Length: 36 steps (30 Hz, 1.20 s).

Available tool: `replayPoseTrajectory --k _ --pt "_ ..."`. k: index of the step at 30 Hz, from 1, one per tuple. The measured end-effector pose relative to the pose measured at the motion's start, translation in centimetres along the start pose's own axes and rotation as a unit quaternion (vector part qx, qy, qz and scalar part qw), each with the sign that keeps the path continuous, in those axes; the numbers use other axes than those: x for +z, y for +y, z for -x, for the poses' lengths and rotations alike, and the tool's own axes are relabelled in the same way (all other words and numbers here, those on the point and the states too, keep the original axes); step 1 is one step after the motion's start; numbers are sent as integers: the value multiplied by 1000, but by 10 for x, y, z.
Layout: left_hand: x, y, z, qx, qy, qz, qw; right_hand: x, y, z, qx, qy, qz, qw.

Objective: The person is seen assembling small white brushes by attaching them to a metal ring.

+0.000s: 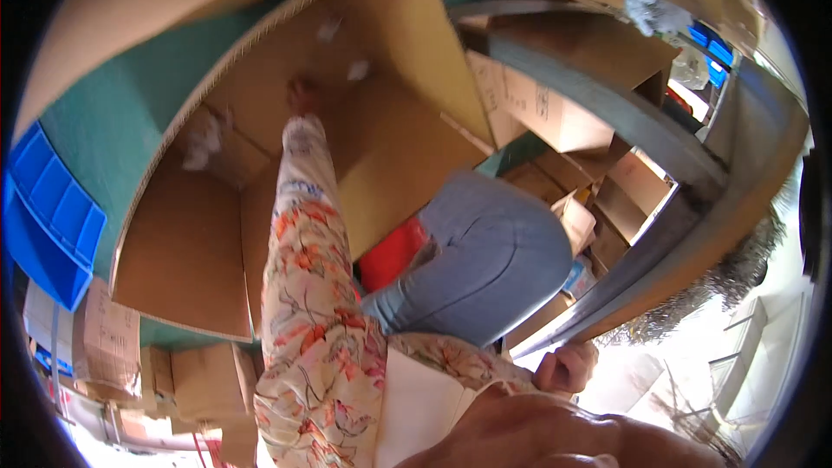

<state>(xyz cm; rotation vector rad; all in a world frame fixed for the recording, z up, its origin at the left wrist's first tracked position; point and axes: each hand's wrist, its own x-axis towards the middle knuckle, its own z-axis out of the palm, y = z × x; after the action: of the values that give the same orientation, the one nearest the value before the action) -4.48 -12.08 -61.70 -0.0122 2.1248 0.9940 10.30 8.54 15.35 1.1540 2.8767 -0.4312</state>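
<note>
My left arm, in a floral sleeve, reaches deep into a big open cardboard box (407, 61). My left hand (302, 94) is at the box's far inner wall, small and blurred, so I cannot tell whether it holds anything. White paper scraps (357, 69) lie close to it, and a crumpled white piece (201, 146) sits to the left inside the box. My right hand (563, 369) is curled into a fist at the lower end of a grey metal shelf rail (659, 260); nothing shows in it. My knee in blue jeans (485, 260) presses against the box's side.
A red object (392, 253) is wedged between my knee and the box. Blue compartment bins (48, 208) stand at the left. Smaller cardboard boxes (537, 108) fill the grey shelves on the right, and more cartons (108, 338) are stacked at the lower left.
</note>
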Motion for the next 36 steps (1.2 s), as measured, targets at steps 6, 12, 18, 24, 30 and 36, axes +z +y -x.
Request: replayPoseTrajectory --k 6,12,18,24,30,36 --pt "37 5 100 191 -216 -457 842 25 22 -9 -84 45 56 994" --pt "-9 169 72 15 -269 -120 955 72 44 -43 1 88 -36 996" --pt "-78 294 104 -177 -425 362 811 137 120 -71 -51 204 -80 974" --pt "-115 403 270 136 -432 236 860 177 103 -49 3 238 -389 890" --pt "-105 445 397 303 -443 178 825 149 82 0 47 -18 -736 676" --pt "-82 439 446 284 -461 247 804 136 95 58 30 8 -764 644"
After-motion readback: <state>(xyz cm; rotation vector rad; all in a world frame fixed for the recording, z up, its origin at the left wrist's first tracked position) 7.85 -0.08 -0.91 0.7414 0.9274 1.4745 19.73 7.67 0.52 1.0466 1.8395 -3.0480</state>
